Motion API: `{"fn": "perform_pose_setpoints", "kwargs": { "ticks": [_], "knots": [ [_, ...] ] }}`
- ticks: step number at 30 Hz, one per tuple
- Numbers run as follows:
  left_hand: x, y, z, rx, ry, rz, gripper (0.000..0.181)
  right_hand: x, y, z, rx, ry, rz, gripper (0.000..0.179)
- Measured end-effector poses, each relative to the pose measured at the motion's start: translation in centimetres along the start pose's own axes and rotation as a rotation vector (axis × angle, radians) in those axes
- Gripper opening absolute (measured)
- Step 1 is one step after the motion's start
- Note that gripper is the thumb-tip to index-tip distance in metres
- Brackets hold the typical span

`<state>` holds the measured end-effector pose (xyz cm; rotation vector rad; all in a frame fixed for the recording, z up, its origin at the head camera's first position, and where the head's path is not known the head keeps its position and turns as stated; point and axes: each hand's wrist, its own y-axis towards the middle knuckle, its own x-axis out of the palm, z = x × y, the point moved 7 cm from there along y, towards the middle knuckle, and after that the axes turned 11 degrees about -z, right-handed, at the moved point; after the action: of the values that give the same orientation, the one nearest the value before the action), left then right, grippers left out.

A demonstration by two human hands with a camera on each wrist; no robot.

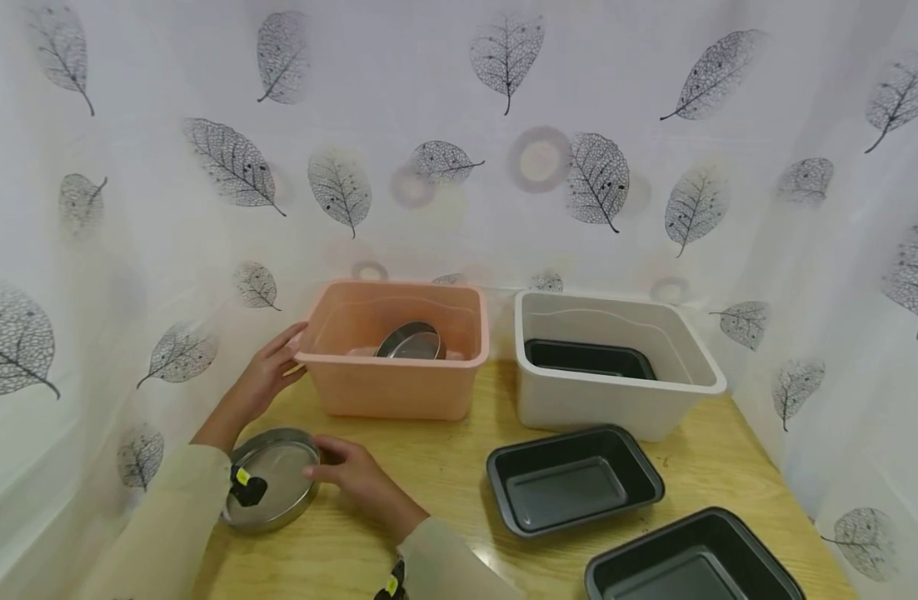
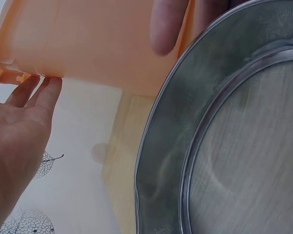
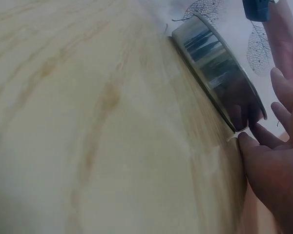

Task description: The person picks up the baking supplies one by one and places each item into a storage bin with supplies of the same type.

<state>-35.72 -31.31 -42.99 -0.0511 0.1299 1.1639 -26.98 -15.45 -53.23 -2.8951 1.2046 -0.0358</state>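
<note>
At the left, my left hand (image 1: pixel 275 367) holds the rim of a peach-coloured plastic bin (image 1: pixel 399 390), fingertips hooked at its lip in the left wrist view. A round metal cake pan (image 1: pixel 275 475) lies on the table below my left forearm. My right hand (image 1: pixel 361 479) pinches the pan's right edge, its thumb over the rim and its fingers along the outer wall. Inside the peach bin leans another round metal pan (image 1: pixel 412 343). The right wrist view shows the cake pan's shiny side wall (image 3: pixel 219 73) close to the wooden surface.
A white bin (image 1: pixel 601 404) stands at the back right, holding a dark loaf pan (image 1: pixel 590 357). Two more dark rectangular pans lie on the wooden table (image 1: pixel 444 483): one loaf pan (image 1: pixel 571 492) and another pan (image 1: pixel 691 575) at the front edge. A leaf-print curtain (image 1: pixel 429 100) surrounds the table.
</note>
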Motion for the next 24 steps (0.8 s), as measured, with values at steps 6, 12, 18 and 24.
{"fn": "perform_pose_setpoints", "kwargs": {
  "ticks": [6,12,18,24],
  "knots": [
    [0.1,0.0,0.0,0.001,-0.008,0.003,0.063,0.2,0.3,0.4,0.020,0.001,0.018,0.043],
    [0.3,0.1,0.1,0.007,-0.006,0.002,0.063,0.2,0.4,0.5,0.053,-0.088,0.019,0.038],
    [0.4,0.1,0.0,0.002,-0.001,0.003,0.063,0.2,0.3,0.4,0.057,-0.106,0.048,0.041],
    [0.1,0.1,-0.1,0.009,0.000,0.006,0.062,-0.1,-0.3,-0.5,0.075,-0.146,0.077,0.045]
  ]
}}
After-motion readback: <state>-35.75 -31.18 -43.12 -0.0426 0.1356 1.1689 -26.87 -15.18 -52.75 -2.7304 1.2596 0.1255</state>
